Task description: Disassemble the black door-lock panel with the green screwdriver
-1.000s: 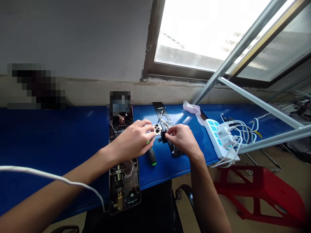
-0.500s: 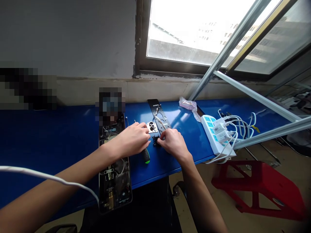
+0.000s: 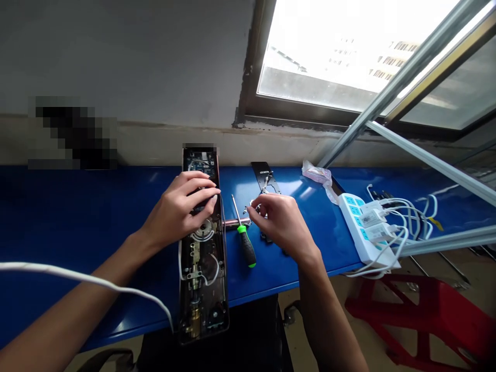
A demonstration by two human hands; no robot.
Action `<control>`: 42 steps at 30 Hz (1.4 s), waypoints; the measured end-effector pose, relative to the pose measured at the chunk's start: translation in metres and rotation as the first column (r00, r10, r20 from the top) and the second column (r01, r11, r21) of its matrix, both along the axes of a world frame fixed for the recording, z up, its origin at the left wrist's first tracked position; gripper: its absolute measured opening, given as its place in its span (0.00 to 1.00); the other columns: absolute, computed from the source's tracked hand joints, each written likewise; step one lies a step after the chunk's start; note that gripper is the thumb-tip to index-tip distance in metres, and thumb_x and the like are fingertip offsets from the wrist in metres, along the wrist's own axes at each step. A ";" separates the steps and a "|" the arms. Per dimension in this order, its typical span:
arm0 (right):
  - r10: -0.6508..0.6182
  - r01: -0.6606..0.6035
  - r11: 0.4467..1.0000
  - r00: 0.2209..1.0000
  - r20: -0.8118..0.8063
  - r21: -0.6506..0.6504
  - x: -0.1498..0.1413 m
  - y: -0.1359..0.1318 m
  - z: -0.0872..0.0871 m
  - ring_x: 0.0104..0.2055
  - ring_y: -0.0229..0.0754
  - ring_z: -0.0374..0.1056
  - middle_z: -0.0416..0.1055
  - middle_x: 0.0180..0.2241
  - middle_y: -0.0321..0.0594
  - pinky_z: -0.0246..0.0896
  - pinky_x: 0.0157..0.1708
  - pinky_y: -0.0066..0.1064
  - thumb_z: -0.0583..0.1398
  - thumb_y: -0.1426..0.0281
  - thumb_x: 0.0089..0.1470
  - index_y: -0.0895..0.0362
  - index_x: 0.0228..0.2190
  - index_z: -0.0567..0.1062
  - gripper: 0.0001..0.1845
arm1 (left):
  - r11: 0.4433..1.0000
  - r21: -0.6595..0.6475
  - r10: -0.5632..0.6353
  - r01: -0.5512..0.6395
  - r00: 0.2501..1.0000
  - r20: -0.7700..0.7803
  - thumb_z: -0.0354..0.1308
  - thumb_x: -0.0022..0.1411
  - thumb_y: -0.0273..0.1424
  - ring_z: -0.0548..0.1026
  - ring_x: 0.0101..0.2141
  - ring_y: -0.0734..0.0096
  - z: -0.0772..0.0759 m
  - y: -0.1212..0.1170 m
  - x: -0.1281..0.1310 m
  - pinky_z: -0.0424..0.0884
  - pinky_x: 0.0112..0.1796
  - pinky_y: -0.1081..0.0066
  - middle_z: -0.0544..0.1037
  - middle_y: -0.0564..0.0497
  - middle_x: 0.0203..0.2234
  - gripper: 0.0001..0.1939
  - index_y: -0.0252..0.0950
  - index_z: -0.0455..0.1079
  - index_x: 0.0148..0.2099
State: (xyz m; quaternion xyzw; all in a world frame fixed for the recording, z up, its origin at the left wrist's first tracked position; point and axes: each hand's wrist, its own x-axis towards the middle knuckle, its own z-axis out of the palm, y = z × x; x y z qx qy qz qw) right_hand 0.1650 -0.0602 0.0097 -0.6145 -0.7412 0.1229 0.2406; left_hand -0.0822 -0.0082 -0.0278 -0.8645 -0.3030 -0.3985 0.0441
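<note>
A long door-lock body (image 3: 203, 258) lies open on the blue bench (image 3: 96, 217), its circuit board and brass parts showing. My left hand (image 3: 176, 212) rests on its upper half with the fingers stretched out flat, holding nothing. My right hand (image 3: 281, 222) is curled just right of it, pinching a small silver metal part (image 3: 251, 208) over a black mounting plate (image 3: 266, 178). Between the hands lies a screwdriver (image 3: 244, 240) with a black and green handle. A short metal rod (image 3: 235, 223) sticks out sideways from the lock body.
A white and blue power strip (image 3: 358, 225) with several white plugs and cables sits at the right. A crumpled plastic bag (image 3: 318, 174) lies behind it. A red stool (image 3: 426, 310) stands below right. A white cable (image 3: 96, 284) crosses my left forearm.
My left hand left the small part beside the screwdriver and moved left onto the lock body, fingers now spread. My right hand stays pinched by the black plate. The view shifted.
</note>
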 end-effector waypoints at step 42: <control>0.348 -0.347 0.906 0.937 0.039 0.241 -0.081 0.053 -0.016 0.45 0.42 0.68 0.74 0.40 0.41 0.66 0.45 0.33 0.59 0.74 0.64 0.55 0.35 0.76 0.05 | 0.962 -0.199 0.204 -0.186 0.976 0.072 0.52 0.74 0.30 0.64 0.64 0.50 -0.021 -0.007 -0.029 0.65 0.65 0.44 0.71 0.41 0.61 0.18 0.38 0.71 0.63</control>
